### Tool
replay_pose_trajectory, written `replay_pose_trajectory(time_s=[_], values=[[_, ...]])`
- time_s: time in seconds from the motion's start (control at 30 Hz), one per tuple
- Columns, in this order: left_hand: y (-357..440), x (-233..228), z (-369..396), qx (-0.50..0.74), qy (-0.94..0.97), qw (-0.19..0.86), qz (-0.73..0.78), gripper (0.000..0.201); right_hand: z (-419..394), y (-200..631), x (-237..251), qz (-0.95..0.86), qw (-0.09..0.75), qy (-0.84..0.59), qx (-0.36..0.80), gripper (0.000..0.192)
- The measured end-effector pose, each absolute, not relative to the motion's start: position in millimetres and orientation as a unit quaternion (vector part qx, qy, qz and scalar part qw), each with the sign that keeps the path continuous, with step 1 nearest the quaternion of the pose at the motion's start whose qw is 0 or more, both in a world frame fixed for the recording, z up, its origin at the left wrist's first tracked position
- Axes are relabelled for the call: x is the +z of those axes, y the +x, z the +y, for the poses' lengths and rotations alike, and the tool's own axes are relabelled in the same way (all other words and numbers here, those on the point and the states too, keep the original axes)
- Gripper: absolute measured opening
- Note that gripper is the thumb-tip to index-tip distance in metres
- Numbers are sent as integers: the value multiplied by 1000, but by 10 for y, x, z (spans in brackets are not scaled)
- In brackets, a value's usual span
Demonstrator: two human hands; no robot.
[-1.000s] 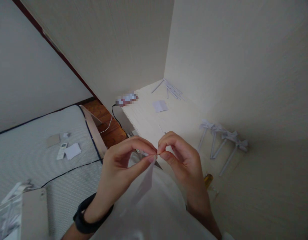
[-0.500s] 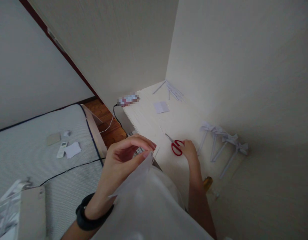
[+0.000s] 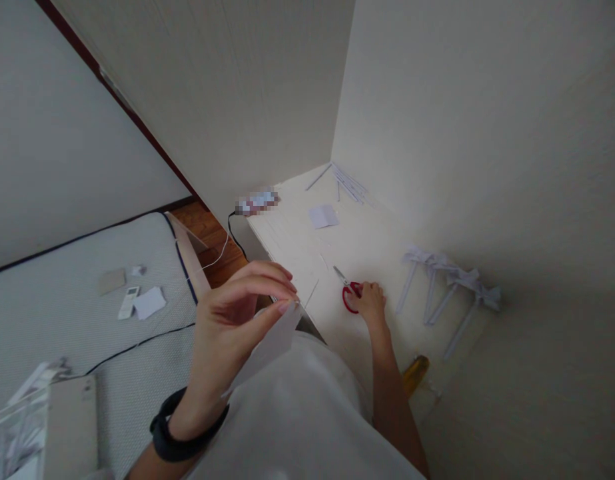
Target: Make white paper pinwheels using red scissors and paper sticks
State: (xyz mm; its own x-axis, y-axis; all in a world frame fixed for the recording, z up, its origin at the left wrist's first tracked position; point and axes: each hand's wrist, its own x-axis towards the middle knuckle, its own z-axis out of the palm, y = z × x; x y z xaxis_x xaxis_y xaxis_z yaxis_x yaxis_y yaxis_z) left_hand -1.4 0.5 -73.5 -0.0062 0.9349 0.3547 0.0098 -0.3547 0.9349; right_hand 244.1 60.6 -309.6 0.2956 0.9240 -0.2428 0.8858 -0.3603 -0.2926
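My left hand (image 3: 242, 313), with a black band round the wrist, pinches the corner of a thin white sheet of paper (image 3: 272, 343) between thumb and fingers. The sheet hangs in front of my white top. A thin pale strand (image 3: 311, 294) shows just beyond the fingertips. My right hand (image 3: 372, 303) lies over the red handles of a pair of scissors (image 3: 346, 283) on the white tabletop (image 3: 297, 233). Its fingers are curled at the handles and partly hide them; the blades point away to the upper left.
Several white paper bows on sticks (image 3: 447, 280) lie by the right wall. Paper sticks (image 3: 348, 183) and a square of paper (image 3: 324, 216) are farther back. A yellow-brown object (image 3: 416, 375) sits by my right forearm. Left is a mattress (image 3: 152, 360) with a remote control (image 3: 128, 303).
My right hand has moved from the edge of the scissors' handles to over them. My left hand has shifted slightly left and up with the paper.
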Motion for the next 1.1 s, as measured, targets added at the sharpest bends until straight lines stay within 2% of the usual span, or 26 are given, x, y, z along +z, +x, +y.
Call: replay_pose_trajectory(time_s=[0.17, 0.33, 0.5, 0.67, 0.73, 0.87, 1.1], values=[[-6, -752, 10, 604, 569, 414, 375, 7, 580, 2301, -3112, -546, 85, -801, 232, 32], [-6, -733, -3, 609, 551, 427, 380, 10, 623, 2335, -3008, -518, 172, -778, 312, 28], [-13, -734, -4, 612, 545, 427, 382, 11, 740, 2302, -2585, -503, 346, -690, 388, 18], [-27, -756, -4, 619, 561, 404, 374, 9, 594, 2096, -1886, -506, 504, -586, 383, 31], [-27, -763, -14, 617, 570, 390, 377, 8, 453, 2000, -1639, -517, 595, -501, 357, 32], [-12, -767, -42, 612, 584, 365, 389, 8, 213, 1836, -1335, -583, 603, -436, 327, 39], [2, -761, -92, 610, 593, 341, 400, 7, 98, 1672, -1133, -671, 502, -409, 362, 39]])
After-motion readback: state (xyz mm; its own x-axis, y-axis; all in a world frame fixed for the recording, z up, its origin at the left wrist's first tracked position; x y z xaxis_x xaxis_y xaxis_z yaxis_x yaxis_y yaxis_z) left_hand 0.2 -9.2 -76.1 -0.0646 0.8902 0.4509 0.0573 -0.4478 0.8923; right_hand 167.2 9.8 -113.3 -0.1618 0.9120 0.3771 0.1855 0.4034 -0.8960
